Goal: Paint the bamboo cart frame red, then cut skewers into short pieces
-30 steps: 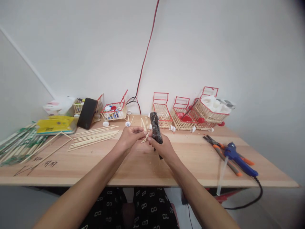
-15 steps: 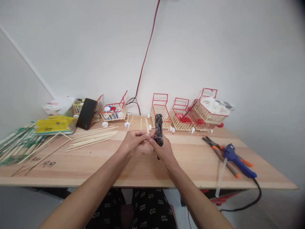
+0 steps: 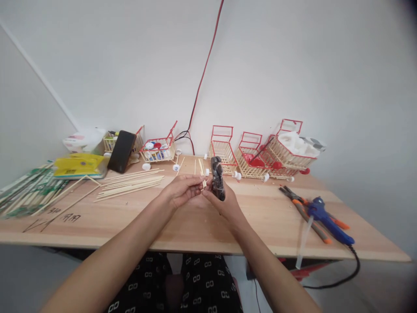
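Both hands sit a little nearer the desk (image 3: 195,226) edge than before: right hand (image 3: 224,202) clamped on a black tool (image 3: 217,182), left hand (image 3: 182,191) pinching short sticks (image 3: 202,184) beside it.

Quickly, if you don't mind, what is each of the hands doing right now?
Left hand: closed, pinching short wooden sticks.
Right hand: closed around a dark tool, held upright.
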A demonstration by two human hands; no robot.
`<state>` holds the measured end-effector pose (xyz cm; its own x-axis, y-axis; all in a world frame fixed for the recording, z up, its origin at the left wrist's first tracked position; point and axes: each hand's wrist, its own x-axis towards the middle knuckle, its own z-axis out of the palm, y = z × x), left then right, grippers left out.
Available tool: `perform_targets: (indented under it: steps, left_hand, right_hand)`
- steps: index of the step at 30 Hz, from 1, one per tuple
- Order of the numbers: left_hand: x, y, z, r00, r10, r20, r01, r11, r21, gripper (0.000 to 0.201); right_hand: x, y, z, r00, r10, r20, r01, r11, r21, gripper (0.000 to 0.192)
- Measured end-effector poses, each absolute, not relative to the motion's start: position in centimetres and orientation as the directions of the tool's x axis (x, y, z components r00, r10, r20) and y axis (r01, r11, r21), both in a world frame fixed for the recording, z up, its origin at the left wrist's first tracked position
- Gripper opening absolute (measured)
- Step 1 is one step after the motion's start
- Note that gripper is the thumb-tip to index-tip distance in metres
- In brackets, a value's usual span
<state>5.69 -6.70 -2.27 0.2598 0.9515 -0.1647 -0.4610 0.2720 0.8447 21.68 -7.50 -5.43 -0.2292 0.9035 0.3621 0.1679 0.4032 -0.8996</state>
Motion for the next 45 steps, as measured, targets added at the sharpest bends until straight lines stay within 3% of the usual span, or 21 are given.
perform_targets:
  steps: [15, 18, 21, 24, 27, 31, 36, 40, 45]
  left_hand:
    - [5.6, -6.9, -2.7, 0.309, 0.924, -0.225, -0.394, 0.34, 0.854, 0.022]
    - [5.8, -7.0, -2.7, 0.263, 0.952, -0.157, -0.334, 0.242, 0.911, 0.028]
    - [5.6, -7.2, -2.3, 0.154, 0.988, -0.011, -0.155, 0.036, 0.987, 0.03]
    - [5.0, -7.8, -1.4, 0.1, 0.986, 0.134, 0.05, -0.139, 0.989, 0.027]
    - [4.2, -8.5, -0.3, 0.108, 0.978, 0.18, 0.179, -0.197, 0.964, 0.023]
    - [3.9, -9.2, 0.3, 0.155, 0.964, 0.217, 0.269, -0.252, 0.929, 0.019]
    - [4.8, -9.4, -0.2, 0.207, 0.94, 0.272, 0.321, -0.328, 0.889, 0.015]
    - [5.7, -9.5, -0.5, 0.287, 0.936, 0.205, 0.243, -0.278, 0.929, 0.017]
    - [6.5, -9.5, -1.1, 0.382, 0.924, 0.015, 0.126, -0.068, 0.99, 0.014]
  right_hand:
    - [21.8, -7.6, -5.4, -0.185, 0.893, 0.411, 0.283, 0.449, -0.848, 0.031]
    - [21.6, -7.8, -5.4, -0.191, 0.894, 0.406, 0.288, 0.446, -0.847, 0.031]
    - [22.1, -8.0, -5.0, -0.21, 0.902, 0.377, 0.326, 0.428, -0.843, 0.031]
    - [23.6, -8.0, -4.2, -0.254, 0.924, 0.287, 0.386, 0.369, -0.846, 0.036]
    - [26.0, -8.3, -3.2, -0.333, 0.936, 0.119, 0.431, 0.263, -0.864, 0.046]
    - [28.5, -9.6, -1.9, -0.402, 0.912, -0.079, 0.512, 0.152, -0.846, 0.052]
    - [29.2, -11.1, -0.3, -0.498, 0.843, -0.205, 0.577, 0.145, -0.803, 0.053]
    - [29.3, -11.3, -0.1, -0.497, 0.842, -0.209, 0.557, 0.125, -0.821, 0.051]
    - [29.8, -11.5, -0.1, -0.507, 0.84, -0.193, 0.584, 0.17, -0.794, 0.049]
